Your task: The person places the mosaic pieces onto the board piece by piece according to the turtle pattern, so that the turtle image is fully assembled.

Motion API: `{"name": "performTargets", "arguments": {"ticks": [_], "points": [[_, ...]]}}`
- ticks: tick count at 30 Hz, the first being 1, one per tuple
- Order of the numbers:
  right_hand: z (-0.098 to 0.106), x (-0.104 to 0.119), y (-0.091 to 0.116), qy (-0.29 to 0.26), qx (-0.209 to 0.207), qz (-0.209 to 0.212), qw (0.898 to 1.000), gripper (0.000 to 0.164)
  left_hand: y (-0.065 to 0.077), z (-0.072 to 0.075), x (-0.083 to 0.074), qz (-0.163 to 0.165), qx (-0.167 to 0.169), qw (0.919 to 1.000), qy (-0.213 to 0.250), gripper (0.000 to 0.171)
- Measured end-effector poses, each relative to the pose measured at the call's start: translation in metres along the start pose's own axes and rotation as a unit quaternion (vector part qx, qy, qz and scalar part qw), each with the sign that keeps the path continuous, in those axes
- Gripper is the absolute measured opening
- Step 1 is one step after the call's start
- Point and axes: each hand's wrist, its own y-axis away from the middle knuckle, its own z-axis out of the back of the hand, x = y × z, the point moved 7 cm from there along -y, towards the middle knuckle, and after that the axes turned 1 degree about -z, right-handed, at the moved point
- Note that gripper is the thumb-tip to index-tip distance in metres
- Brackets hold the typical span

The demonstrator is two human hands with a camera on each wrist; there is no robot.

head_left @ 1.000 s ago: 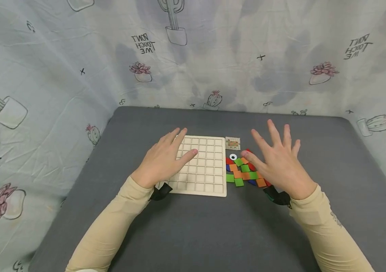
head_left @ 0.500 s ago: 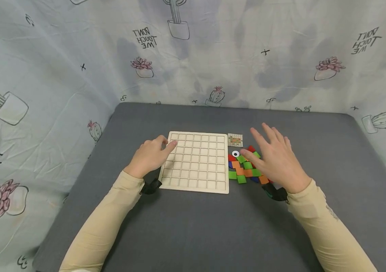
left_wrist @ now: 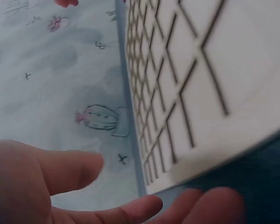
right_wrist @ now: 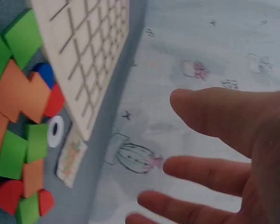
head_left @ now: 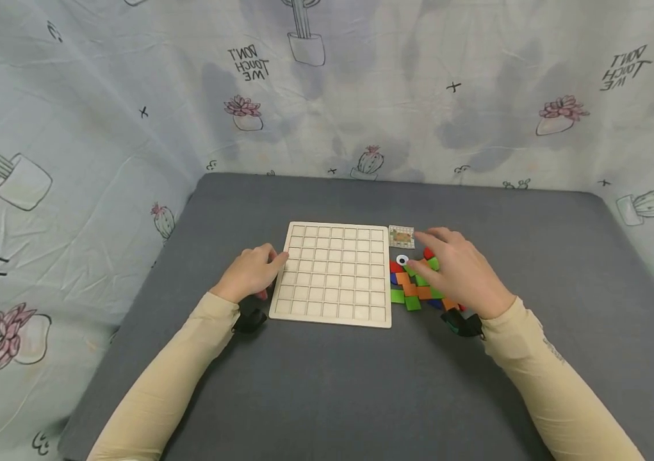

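A pale wooden grid board [head_left: 332,272] lies flat on the table. At its left edge is my left hand [head_left: 248,274], its thumb and fingertips close beside the rim. The left wrist view shows a gap between thumb and fingers [left_wrist: 144,205] with nothing held. Over a cluster of flat orange, green, red and blue tiles [head_left: 413,290] hovers my right hand [head_left: 467,275], thumb and fingers apart and holding nothing. It hides part of the cluster. A white ring-shaped piece [head_left: 402,260] lies near its thumb. Beside the board's far right corner is a small pattern card [head_left: 401,237].
The grey table [head_left: 327,384] extends around the board, its far edge against a hanging cloth [head_left: 327,89] printed with cacti and lettering. Another cloth side closes in at the left. A black strap sits at each wrist.
My left hand has drawn left from above the board to its left edge, its fingers bending. The right hand has lowered a little over the tiles, with less spread fingers. The view has shifted slightly.
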Motion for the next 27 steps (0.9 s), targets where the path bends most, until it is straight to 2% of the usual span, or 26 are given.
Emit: {"name": "performTargets", "arguments": {"ticks": [5, 9, 12, 17, 27], "points": [[-0.017, -0.002, -0.017, 0.001, 0.04, 0.022, 0.999, 0.045, -0.003, -0.006, 0.007, -0.016, 0.023, 0.9994, 0.023, 0.036], [-0.035, -0.008, -0.029, 0.006, 0.091, 0.025, 0.995, 0.039, -0.006, -0.008, 0.005, -0.032, 0.032, 0.9987, 0.023, 0.03], [-0.046, -0.012, -0.037, 0.004, 0.114, 0.027, 0.993, 0.032, -0.008, -0.01, 0.004, -0.036, 0.041, 0.9982, 0.025, 0.026], [-0.057, -0.015, -0.046, 0.007, 0.125, 0.034, 0.992, 0.027, -0.011, -0.012, 0.004, -0.031, 0.05, 0.9978, 0.031, 0.023], [-0.065, -0.014, -0.056, 0.015, 0.135, 0.036, 0.99, 0.019, -0.017, -0.012, 0.007, -0.034, 0.06, 0.9975, 0.016, 0.032]]}}
